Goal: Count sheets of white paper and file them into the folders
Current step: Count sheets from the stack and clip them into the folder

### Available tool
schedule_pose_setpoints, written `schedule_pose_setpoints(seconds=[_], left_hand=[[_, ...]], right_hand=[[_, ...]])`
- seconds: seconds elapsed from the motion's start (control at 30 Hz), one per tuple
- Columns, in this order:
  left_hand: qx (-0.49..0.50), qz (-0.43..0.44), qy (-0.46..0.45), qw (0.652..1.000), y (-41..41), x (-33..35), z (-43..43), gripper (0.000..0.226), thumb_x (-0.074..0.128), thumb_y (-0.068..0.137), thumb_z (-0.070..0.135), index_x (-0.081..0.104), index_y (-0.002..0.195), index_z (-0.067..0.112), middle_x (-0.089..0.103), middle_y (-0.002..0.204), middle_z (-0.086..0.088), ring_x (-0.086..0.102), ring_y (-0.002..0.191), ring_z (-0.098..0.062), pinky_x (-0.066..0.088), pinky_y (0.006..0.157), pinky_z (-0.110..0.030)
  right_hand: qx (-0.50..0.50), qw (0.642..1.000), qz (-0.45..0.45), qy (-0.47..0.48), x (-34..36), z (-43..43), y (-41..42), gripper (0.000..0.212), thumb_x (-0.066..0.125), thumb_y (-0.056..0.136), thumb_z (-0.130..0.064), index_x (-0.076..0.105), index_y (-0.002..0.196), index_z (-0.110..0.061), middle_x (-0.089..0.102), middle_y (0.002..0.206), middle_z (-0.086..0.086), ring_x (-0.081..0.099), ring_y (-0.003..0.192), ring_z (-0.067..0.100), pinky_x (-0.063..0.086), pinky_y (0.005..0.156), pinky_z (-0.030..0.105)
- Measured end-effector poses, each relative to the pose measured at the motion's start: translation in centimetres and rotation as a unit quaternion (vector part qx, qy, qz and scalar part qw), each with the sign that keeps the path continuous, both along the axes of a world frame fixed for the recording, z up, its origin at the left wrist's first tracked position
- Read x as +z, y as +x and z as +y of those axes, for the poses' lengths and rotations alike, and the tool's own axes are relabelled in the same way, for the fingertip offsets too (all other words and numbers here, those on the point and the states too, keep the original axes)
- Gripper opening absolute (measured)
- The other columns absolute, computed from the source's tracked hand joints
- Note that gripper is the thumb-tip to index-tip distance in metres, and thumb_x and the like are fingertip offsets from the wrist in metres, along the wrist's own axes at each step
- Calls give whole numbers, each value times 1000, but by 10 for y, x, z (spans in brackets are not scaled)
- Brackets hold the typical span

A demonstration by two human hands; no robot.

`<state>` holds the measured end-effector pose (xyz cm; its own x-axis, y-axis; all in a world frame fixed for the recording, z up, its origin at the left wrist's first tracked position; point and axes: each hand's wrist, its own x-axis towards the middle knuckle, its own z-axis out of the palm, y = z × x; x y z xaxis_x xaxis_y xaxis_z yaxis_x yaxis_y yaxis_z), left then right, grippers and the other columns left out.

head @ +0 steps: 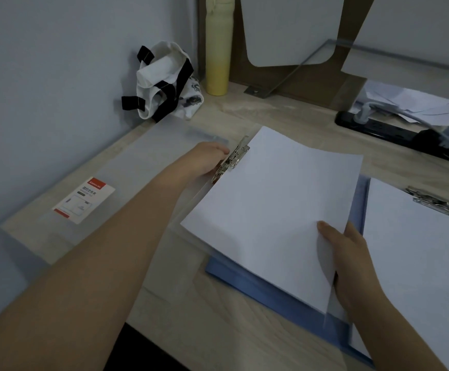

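Two hands are used: the metal clip (231, 160) is pressed by the left hand (207, 159), while the paper stack (269, 215) is pinched at its near edge by the right hand (351, 253), over the blue folder (271, 293).

Paper stack (269, 210) lies on the open folder (148, 167), bottle (217, 49) behind, second folder (418, 250) right.

A flat stack of plain white paper sheets (269, 210) lies tilted inside an open translucent plastic folder (127, 167), its top edge at the silver metal clip (231, 159), overlapping an open blue plastic folder (279, 293) holding more white sheets (416, 258).
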<state>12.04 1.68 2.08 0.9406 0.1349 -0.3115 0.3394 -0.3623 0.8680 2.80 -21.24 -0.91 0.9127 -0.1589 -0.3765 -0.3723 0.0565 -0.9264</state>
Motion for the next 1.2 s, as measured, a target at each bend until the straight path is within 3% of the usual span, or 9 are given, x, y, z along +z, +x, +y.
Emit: schedule_pose_setpoints(seconds=[0.13, 0.2, 0.37, 0.53, 0.7, 0.8, 1.0, 1.1, 1.2], left_hand=[[-16, 12, 21, 1000, 7, 3, -1, 32, 36, 92, 2, 49, 72, 22, 46, 69, 2, 42, 56, -9, 33, 39, -11], [-16, 16, 16, 1000, 10, 4, -2, 30, 38, 94, 7, 48, 70, 24, 48, 70, 3, 47, 54, -7, 34, 47, -14], [-28, 20, -10, 999, 12, 2, -4, 27, 38, 94, 14, 52, 72, 20, 54, 69, 0, 49, 29, 4, 36, 36, -6], [8, 27, -59, 998, 15, 1, -5, 17, 41, 96, 25, 55, 89, 18, 52, 75, 4, 50, 58, -4, 38, 55, -15], [6, 40, -64, 997, 18, 7, -13, 24, 41, 97, 29, 53, 78, 19, 51, 72, 5, 46, 60, -6, 40, 44, -10], [20, 21, -86, 996, 19, 9, -14, 18, 38, 98, 26, 53, 98, 17, 49, 74, 6, 45, 62, -5, 37, 55, -13], [32, 16, -155, 987, 12, 1, 8, 30, 44, 96, 33, 58, 74, 18, 57, 81, 2, 54, 78, -9, 45, 82, -20], [-1, 51, -112, 992, 0, 5, 18, 14, 51, 92, 29, 59, 92, 17, 58, 89, 3, 58, 85, -10, 49, 82, -23], [-20, 91, -60, 994, -10, 14, 25, 32, 50, 91, 42, 58, 107, 16, 60, 97, 1, 61, 89, -12, 54, 74, -28]], right_hand=[[-3, 1000, 8, -23, -1, 0, 1, 36, 51, 93, -18, 51, 129, -18, 62, 116, 4, 58, 101, 24, 44, 98, 42], [-2, 1000, 11, -26, 0, 0, 1, 36, 51, 93, -17, 51, 129, -18, 62, 114, 3, 58, 98, 23, 45, 94, 40], [-2, 999, 16, -28, -1, -2, 1, 35, 51, 93, -17, 52, 128, -20, 63, 115, 4, 59, 103, 27, 44, 98, 44], [-3, 999, 10, -37, -3, 0, 3, 27, 51, 93, -17, 54, 119, -22, 62, 100, -5, 57, 90, 17, 43, 94, 38], [-10, 999, 6, -39, -3, 1, 5, 33, 51, 93, -16, 51, 126, -19, 59, 99, -6, 53, 95, 18, 39, 92, 33], [-10, 999, 11, -35, -3, 0, 6, 31, 51, 93, -14, 52, 124, -20, 59, 105, -3, 53, 96, 18, 38, 91, 32], [-2, 999, 3, -33, -5, -1, 8, 21, 51, 93, -14, 50, 110, -26, 56, 88, -13, 51, 83, 11, 37, 88, 31], [1, 999, -4, -36, -5, -1, 8, 18, 50, 93, -13, 50, 106, -25, 56, 88, -11, 51, 81, 10, 36, 88, 31], [0, 999, -11, -35, -6, -1, 7, 25, 50, 93, -13, 49, 113, -28, 57, 91, -10, 51, 88, 14, 36, 88, 31]])
